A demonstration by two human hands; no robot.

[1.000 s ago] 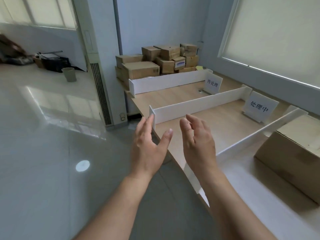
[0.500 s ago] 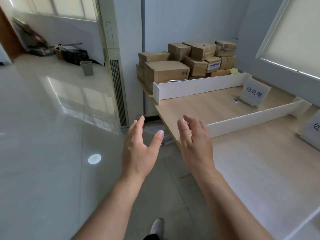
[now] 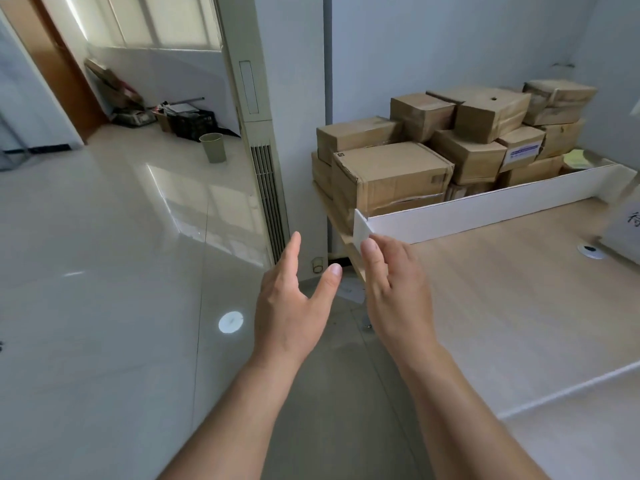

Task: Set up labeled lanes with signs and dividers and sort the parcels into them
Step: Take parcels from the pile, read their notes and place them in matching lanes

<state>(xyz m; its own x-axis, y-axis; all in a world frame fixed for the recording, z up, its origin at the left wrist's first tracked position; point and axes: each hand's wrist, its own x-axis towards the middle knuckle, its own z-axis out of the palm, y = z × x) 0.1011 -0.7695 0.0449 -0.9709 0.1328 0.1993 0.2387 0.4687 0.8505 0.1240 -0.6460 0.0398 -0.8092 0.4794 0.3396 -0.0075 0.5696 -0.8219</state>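
My left hand (image 3: 291, 306) and right hand (image 3: 398, 289) hang empty, fingers spread, before the white divider (image 3: 485, 209). Behind it, parcels (image 3: 450, 147) are piled, lower ones hidden. Beyond its right end, a sign (image 3: 625, 233) is cut off, unreadable.

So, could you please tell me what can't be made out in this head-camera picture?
- The sign: cut off by the right edge, so its writing is unreadable.
- The label on one parcel: too small to read.
- The lower parcels in the pile: partly hidden behind the white divider.
- The clutter by the far wall: too small and blurred.
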